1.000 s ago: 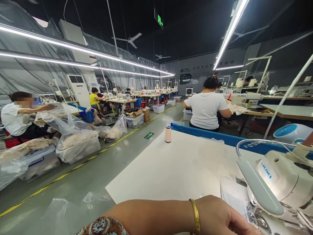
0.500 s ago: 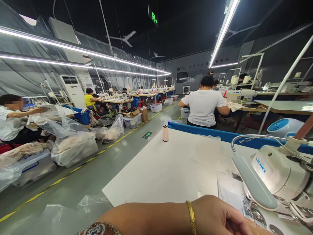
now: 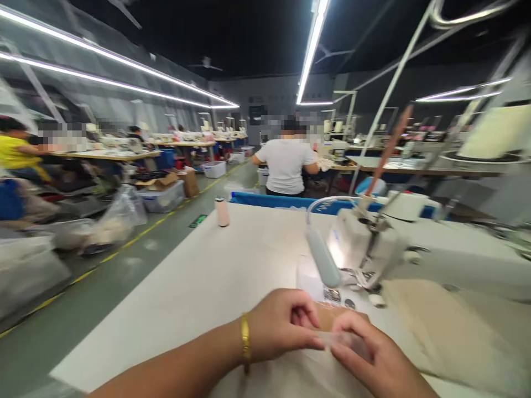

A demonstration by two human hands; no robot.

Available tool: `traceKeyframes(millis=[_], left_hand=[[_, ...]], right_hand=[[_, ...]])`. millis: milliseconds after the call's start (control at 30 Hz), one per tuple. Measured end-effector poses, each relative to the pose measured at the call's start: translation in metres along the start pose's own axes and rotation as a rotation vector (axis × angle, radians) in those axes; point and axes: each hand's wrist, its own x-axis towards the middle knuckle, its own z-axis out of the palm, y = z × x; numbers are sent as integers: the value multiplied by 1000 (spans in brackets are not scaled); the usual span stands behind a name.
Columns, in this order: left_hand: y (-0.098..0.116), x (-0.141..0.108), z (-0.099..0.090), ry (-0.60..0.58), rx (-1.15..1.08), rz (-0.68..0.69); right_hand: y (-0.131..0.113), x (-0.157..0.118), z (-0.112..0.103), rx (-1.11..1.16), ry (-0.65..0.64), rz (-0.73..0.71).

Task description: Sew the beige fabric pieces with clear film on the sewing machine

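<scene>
The left hand (image 3: 286, 326) and right hand (image 3: 371, 348) each have a pinching grip on the pale cloth (image 3: 327, 337), near the sewing machine (image 3: 359, 240). Its held edge is clear of the needle area, so stitching seems paused or unstarted; finished seams and remaining work cannot be told. Beige cloth (image 3: 440, 326) lies on the table (image 3: 186, 276).
</scene>
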Motion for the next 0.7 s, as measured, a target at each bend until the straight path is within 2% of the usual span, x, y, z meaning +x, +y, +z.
traceKeyframes(millis=[67,167,367,567,700], left_hand=[[3,2,-7,1,35,-48],[5,9,-15,-22,90,-78],[15,9,-12,-46,122,-107],[10,11,-14,-63,292,-32],[10,10,-13,-64,252,-17]], right_hand=[[-9,1,-7,44,-71,49],[-17,5,-13,106,-48,105],[-22,6,-14,151,-11,126],[-22,4,-15,155,-21,110],[-23,2,-16,129,-49,94]])
